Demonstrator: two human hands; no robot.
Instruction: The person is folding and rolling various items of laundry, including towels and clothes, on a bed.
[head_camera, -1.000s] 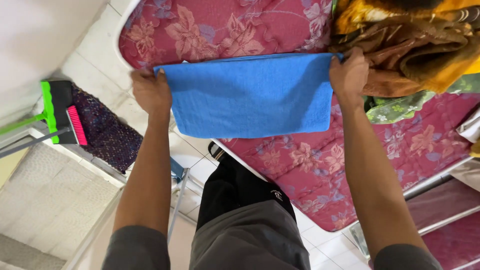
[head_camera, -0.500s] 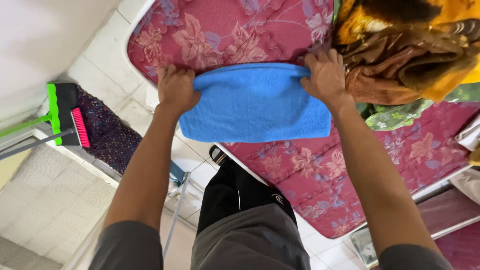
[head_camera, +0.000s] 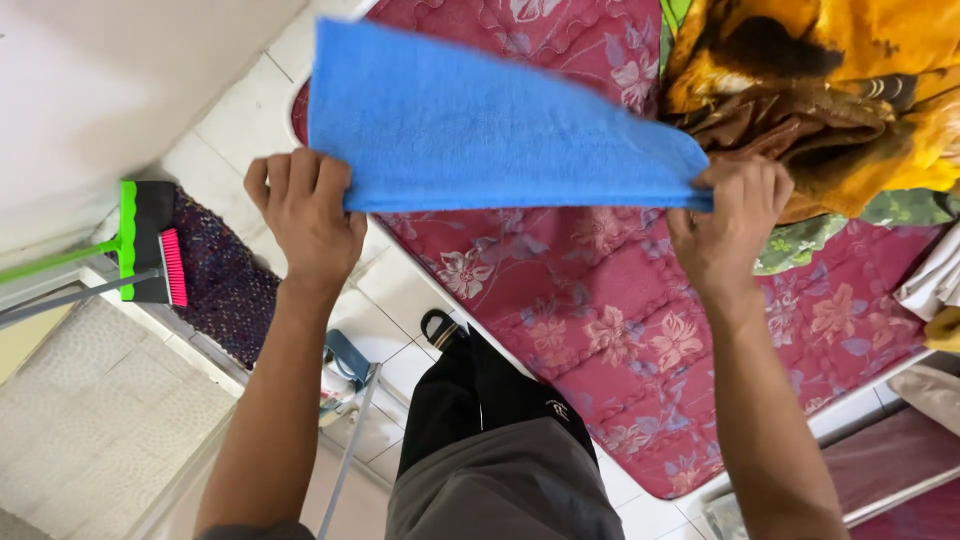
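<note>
Below, a red floral mattress (head_camera: 640, 330) — white tiled floor (head_camera: 250, 110) beside it.

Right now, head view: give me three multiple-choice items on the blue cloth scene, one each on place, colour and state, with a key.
1. Where is the blue terry cloth?
A. On the tiled floor
B. Held up over the red floral quilted mattress
C. Draped over the broom

2. What colour is the crumpled bedding heap at upper right?
A. Yellow and brown
B. White
C. Purple

3. How is the cloth held?
A. One hand only
B. Left hand and right hand each grip a lower corner
C. Lying loose, untouched

Key: 1 B, it hangs between the hands above the mattress; 2 A, the heap is yellow-brown; 3 B, fingers of both hands pinch its edge.
</note>
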